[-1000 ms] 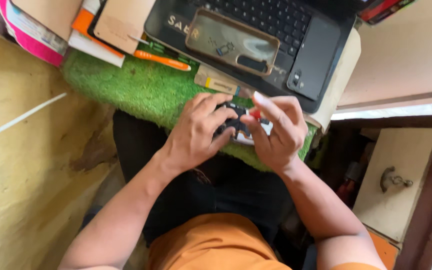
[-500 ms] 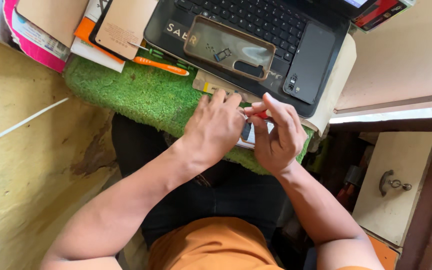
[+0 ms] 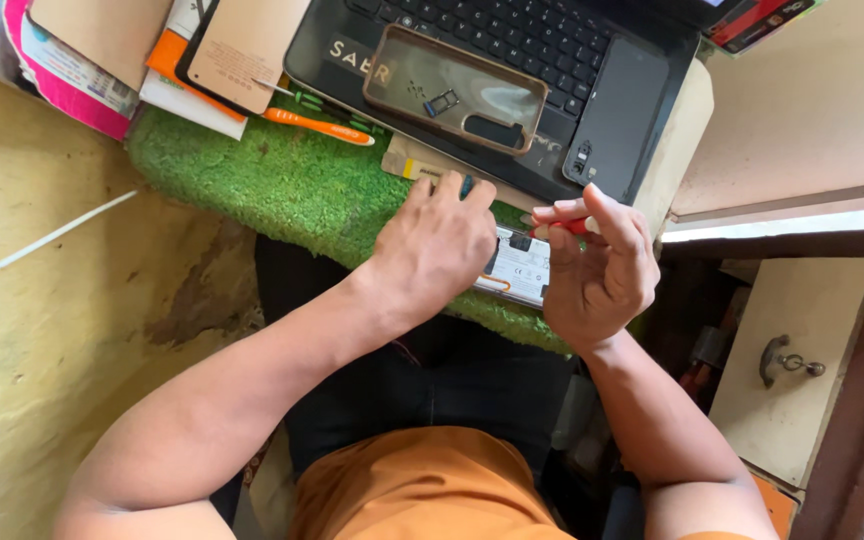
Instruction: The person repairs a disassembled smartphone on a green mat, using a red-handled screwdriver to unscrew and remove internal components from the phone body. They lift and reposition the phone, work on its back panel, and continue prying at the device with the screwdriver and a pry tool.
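An opened phone (image 3: 519,265) with its white battery showing lies on a green turf mat (image 3: 282,180). My left hand (image 3: 437,245) lies over the phone's left part, fingers reaching toward a small brown packet (image 3: 414,163) at the laptop's front edge. My right hand (image 3: 597,265) is beside the phone's right end, pinching a small red-handled tool (image 3: 564,227) between thumb and fingers.
A black laptop (image 3: 512,60) sits behind the mat with a clear brown phone case (image 3: 455,88) and a dark phone back cover (image 3: 617,118) on it. An orange screwdriver (image 3: 317,126), a tan card and booklets lie at the left. A drawer with a metal handle (image 3: 787,358) is on the right.
My left hand has slid off the phone's middle and forward toward the laptop edge, uncovering the battery. My right hand has stayed put with the red tool.
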